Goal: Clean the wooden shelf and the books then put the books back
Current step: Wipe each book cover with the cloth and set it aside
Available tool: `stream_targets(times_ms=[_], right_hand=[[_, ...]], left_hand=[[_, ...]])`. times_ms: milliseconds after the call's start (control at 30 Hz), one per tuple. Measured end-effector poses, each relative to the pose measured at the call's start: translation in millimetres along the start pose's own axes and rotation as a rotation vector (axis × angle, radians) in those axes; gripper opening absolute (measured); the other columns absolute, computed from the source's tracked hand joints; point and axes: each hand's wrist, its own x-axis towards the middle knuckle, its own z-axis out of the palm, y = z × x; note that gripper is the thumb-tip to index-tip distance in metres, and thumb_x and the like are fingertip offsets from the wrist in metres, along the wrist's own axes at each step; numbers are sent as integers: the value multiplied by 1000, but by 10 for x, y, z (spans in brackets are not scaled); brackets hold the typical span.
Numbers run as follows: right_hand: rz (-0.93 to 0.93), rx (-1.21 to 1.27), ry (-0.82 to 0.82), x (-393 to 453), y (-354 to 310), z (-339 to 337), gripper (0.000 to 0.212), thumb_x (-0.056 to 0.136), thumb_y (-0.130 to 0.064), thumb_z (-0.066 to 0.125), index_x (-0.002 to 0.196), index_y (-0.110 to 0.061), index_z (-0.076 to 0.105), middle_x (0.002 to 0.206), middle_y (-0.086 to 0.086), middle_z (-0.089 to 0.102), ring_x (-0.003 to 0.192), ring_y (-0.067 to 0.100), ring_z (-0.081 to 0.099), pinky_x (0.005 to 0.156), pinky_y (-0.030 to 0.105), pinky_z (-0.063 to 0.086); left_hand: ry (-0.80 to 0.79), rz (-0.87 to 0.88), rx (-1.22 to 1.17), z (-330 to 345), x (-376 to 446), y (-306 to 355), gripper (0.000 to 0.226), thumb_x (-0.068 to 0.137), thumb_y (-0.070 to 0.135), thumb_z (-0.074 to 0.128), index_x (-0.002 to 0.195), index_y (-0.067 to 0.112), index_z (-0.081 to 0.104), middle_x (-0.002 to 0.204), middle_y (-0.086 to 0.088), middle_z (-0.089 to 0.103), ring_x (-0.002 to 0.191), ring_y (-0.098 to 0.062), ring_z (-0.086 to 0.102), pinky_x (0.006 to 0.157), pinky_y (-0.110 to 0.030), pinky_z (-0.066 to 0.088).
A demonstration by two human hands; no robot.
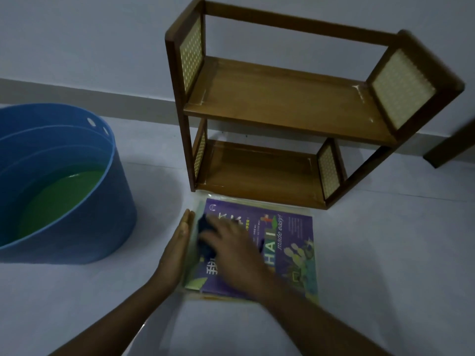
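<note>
Your right hand (228, 246) presses a dark cloth (205, 235) onto the purple book (290, 242), fingers curled over the cloth. The book tops a flat stack on the floor (385, 253). Your left hand (177, 250) lies flat, fingers straight, against the stack's left edge. Left of it stands a blue tub (77, 201) holding greenish water. Beyond, the wooden shelf (282, 98) stands against the wall, both boards bare.

Single head-worn wide-angle view, looking forward and down, close over the floor (385, 253), facing the wall (77, 34)
</note>
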Motion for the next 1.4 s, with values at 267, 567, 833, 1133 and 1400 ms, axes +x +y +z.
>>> stream_targets(times_ms=[267,567,833,1133,1400], right_hand=[[120,-45,15,-10,-149,105,40,85,-40,56,123,-26,52,154,1,25,136,31,25,112,51,23],[267,-121,60,-358,889,-203,52,84,-16,65,133,-29,51,156,4,29,134,32,36,108,51,35],[28,-139,119,-789,32,276,32,79,-27,52,108,-34,63,144,1,49,119,28,47,96,44,47],[189,-139,104,-839,938,-166,54,73,-12,74,122,-26,58,144,10,47,120,36,53,94,52,50],[78,-167,125,-1131,357,134,40,80,-28,48,119,-32,55,145,4,47,121,30,47,97,49,46]], left_hand=[[11,88,36,37,4,-104,58,94,58,38,146,33,27,146,7,42,126,-7,52,105,-36,45],[8,74,89,-8,25,-165,118,56,93,46,151,27,23,146,2,45,123,-21,56,98,-40,50],[-12,87,151,16,87,-275,78,73,84,44,142,50,31,142,16,50,126,-15,54,100,-48,49],[42,291,700,109,67,-365,75,76,86,8,139,52,-13,149,31,-9,146,-3,-1,117,-33,12],[52,280,711,95,121,-446,81,77,84,9,145,44,-10,151,30,-9,146,0,-3,117,-32,12]])
